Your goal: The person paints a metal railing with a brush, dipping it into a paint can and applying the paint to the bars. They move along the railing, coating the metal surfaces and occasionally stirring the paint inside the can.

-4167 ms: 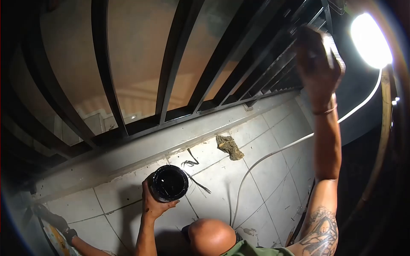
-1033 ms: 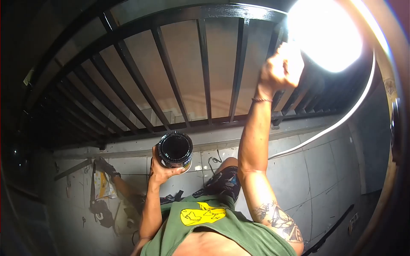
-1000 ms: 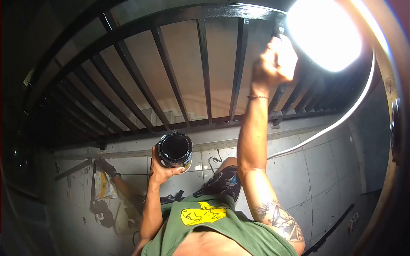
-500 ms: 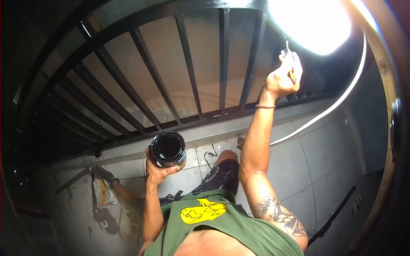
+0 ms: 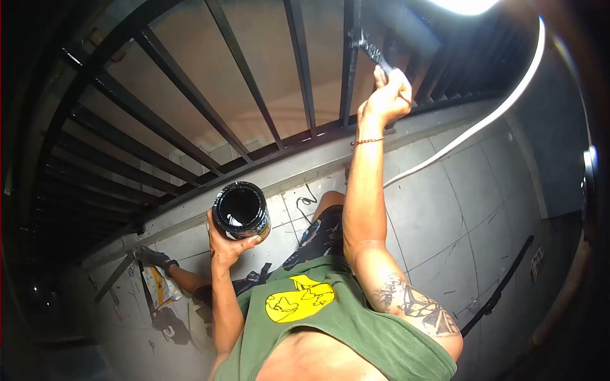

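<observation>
Far left, down on the tile floor (image 5: 438, 203), there's a foot in a dark shoe (image 5: 152, 257) and some paper scraps (image 5: 159, 289) next to it, all kind of dim. Above that the black railing (image 5: 190, 136) sweeps across the whole top of the view, its bars fanning out, with a grey ledge (image 5: 286, 174) running under them.

Moving right, the left hand (image 5: 225, 244) is cupped under a paint can (image 5: 241, 209), fingers wrapped around its lower side, thumb up along the edge. The can is open, black inside, held upright at about chest height, in front of the ledge. Below it is the green shirt (image 5: 330, 330) with a yellow print.

Next over, the tattooed right arm goes straight up. The right hand (image 5: 384, 101) is closed in a fist around a brush (image 5: 375, 54), with the dark head sticking out above the knuckles and sitting right against one of the railing bars, just about touching it. There's a thin bracelet on that wrist.

Right of that a white cable (image 5: 483, 124) curves down from the lamp (image 5: 464, 5) glare at the top edge and across the floor. Far right, a dark strip (image 5: 502, 286) lies on the tiles.
</observation>
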The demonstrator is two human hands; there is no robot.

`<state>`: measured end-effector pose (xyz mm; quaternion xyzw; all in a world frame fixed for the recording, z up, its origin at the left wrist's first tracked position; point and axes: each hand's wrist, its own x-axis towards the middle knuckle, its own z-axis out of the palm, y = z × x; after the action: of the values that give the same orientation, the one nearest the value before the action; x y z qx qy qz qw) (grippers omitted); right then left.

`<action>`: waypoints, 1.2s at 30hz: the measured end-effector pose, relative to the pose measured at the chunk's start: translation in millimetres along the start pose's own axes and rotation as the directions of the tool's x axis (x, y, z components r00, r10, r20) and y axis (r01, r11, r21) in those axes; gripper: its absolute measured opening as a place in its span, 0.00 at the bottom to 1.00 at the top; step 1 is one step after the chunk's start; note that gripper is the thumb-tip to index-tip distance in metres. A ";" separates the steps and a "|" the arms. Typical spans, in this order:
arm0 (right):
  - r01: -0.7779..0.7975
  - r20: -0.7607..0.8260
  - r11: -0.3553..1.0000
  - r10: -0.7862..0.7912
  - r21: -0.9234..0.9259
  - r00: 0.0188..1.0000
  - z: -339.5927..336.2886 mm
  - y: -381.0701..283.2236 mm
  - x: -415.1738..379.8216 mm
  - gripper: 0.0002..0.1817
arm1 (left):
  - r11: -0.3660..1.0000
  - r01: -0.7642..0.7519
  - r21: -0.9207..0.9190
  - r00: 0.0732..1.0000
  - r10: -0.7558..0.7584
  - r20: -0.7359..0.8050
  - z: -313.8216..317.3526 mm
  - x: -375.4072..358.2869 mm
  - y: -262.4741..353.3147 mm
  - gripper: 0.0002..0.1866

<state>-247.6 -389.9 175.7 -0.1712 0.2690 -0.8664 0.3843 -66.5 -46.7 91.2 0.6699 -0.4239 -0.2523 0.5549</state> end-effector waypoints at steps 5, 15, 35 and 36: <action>0.358 0.101 0.917 -0.345 -0.176 0.933 0.1 -13.9 -15.1 0.08 | 1.000 -0.017 0.013 1.000 0.017 0.010 1.7 0.7 3.0 0.53; 0.876 0.737 0.458 -0.539 -0.151 0.409 -24.0 -11.0 -4.9 0.09 | 0.999 -0.001 -0.051 1.000 0.002 0.006 7.0 0.4 5.2 0.50; 0.990 0.980 -0.135 -0.182 0.051 -0.075 90.4 -75.7 -22.4 0.09 | 0.979 0.059 -0.196 0.998 -0.061 -0.002 2.9 -2.4 -31.5 0.51; 0.988 0.983 -0.142 -0.164 0.057 -0.081 86.8 -70.7 -23.0 0.09 | 0.986 0.084 -0.142 0.996 -0.082 0.019 0.0 -4.1 -40.2 0.51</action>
<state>-229.6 -361.9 285.1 -0.8025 0.2700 -0.4478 -0.2873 -57.0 -42.2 52.2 0.6439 -0.3802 -0.3094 0.5874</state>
